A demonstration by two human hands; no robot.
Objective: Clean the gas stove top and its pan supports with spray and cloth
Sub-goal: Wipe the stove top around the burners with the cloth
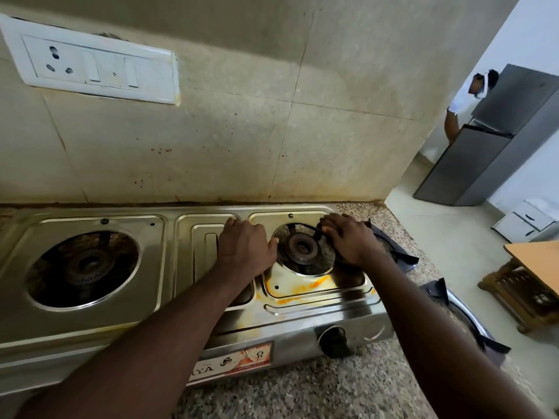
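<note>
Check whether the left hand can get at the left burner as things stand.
Probably yes. The left burner sits uncovered, and nothing lies on the stove top between it and the left hand, which rests just beside the right burner's opening.

One head-worn wide-angle view. It looks forward and steeply down on a steel gas stove (99, 325) from close above the stove's front edge. Behind the stove a tiled wall (242, 131) fills the upper frame; in front of and right of the stove runs the speckled bench (287, 394). Straight lines bow outward.
</note>
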